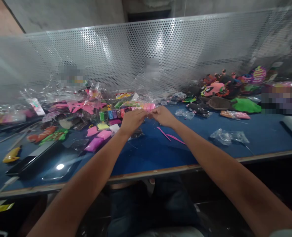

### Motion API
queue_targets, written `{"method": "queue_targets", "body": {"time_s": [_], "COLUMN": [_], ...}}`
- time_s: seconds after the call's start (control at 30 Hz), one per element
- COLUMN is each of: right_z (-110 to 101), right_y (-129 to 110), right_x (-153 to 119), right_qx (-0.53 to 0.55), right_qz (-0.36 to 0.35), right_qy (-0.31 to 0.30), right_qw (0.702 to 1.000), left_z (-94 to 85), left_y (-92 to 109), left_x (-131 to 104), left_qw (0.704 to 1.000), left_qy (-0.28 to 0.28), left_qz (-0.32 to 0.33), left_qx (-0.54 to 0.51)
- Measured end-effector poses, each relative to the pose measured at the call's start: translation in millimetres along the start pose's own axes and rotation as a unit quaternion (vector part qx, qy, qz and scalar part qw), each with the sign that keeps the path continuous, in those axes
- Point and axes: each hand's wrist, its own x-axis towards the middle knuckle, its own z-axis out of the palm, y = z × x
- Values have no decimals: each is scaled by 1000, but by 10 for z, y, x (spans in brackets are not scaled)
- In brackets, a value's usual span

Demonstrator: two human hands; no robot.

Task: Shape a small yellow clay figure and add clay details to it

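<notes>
Both my hands meet over the far middle of the blue table (156, 154). My left hand (134, 120) has its fingers pressed together, and their tips touch those of my right hand (162, 116), which is closed in a pinch. Whatever lies between the fingertips is too small to make out. Just behind them sits a pink packet (149, 106). Two thin magenta plastic tools (163, 134) lie on the table below my right hand. To the left of my left hand are pink and purple packets (94, 144).
On the left lie a black phone-like device (62, 164), a yellow object (12, 155) and colourful clay figures (55, 135). Clear plastic wrap (228, 136) and stuffed-looking figures (216, 90) are on the right. A perforated metal screen (185, 42) stands behind.
</notes>
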Motion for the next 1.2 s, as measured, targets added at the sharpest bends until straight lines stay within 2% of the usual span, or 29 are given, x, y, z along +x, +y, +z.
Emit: {"method": "queue_targets", "body": {"time_s": [0.13,0.27,0.37,0.57,0.9,1.2], "right_z": [-14,-67,-120,-144,-98,-45], "right_y": [-3,15,30,30,-22,-35], "right_x": [-6,-3,-15,-63,-118,-103], "right_qx": [-8,-2,19,79,95,74], "right_qz": [-8,-50,-67,-66,-109,-122], "right_qy": [-9,0,-17,-62,-3,43], "right_qw": [1000,999,997,993,989,989], "left_z": [-43,-138,-209,-280,-330,-334], "left_y": [-1,-40,-99,-123,-78,-41], "left_x": [40,74,55,-8,0,3], "left_qw": [999,989,974,952,944,937], "left_qy": [-25,-33,-27,-16,33,13], "left_qz": [-23,-118,-173,-166,-184,-179], "left_qx": [-26,-86,-146,-256,-273,-300]}}
